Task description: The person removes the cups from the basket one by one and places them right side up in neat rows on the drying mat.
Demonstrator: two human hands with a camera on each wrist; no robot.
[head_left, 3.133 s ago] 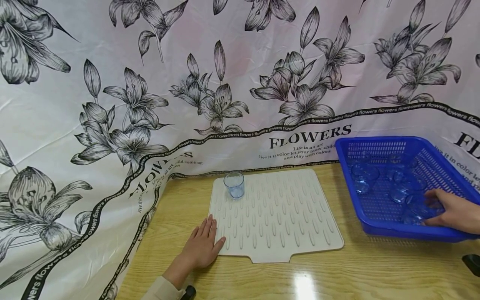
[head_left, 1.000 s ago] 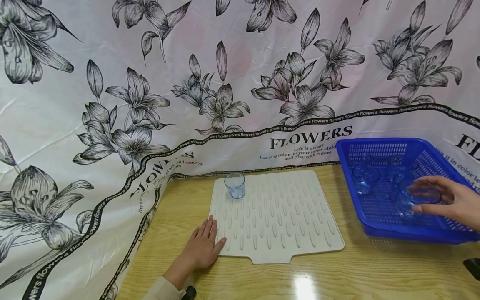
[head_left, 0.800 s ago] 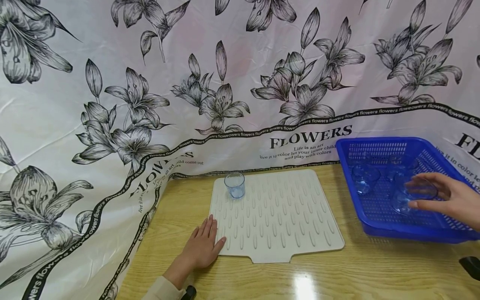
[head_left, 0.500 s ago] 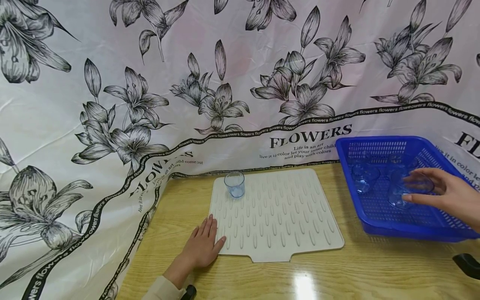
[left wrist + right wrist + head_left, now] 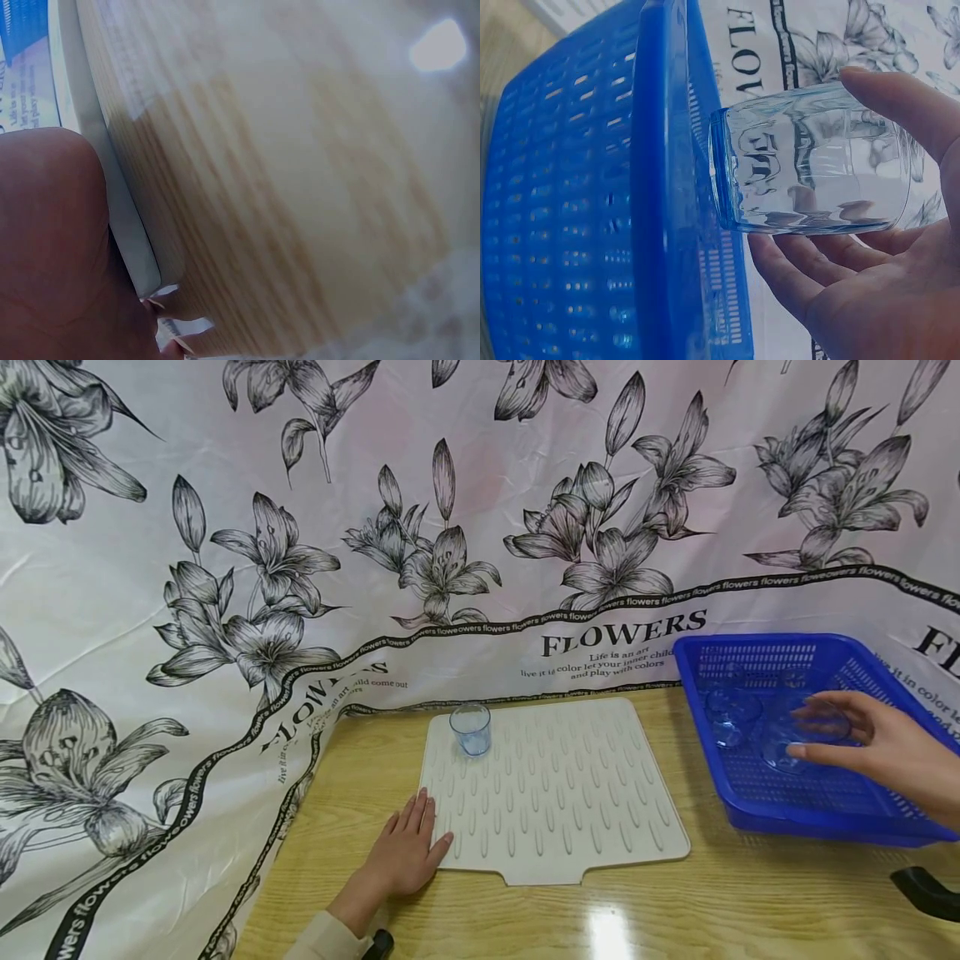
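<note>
My right hand point(image 5: 877, 743) grips a clear, bluish drinking glass point(image 5: 810, 165) between thumb and fingers. In the head view this glass overlaps the inside of the blue basket point(image 5: 757, 827); the right wrist view shows its base close to the basket rim. Several more glasses point(image 5: 727, 718) stand in the basket. My left hand point(image 5: 405, 852) lies flat with straight fingers at the left edge of the white ribbed drying mat point(image 5: 555, 793). Another glass point(image 5: 471, 731) stands upright at the mat's back left corner.
A wooden table point(image 5: 360, 768) carries the mat and basket. Behind them hangs a white curtain point(image 5: 450, 660) printed with flowers, its lower edge reaching the table. A dark strap-like piece point(image 5: 926, 893) shows below my right wrist.
My right hand has lifted a glass from the basket's near right part and moved it left and back. The left hand and the glass on the mat have stayed put.
</note>
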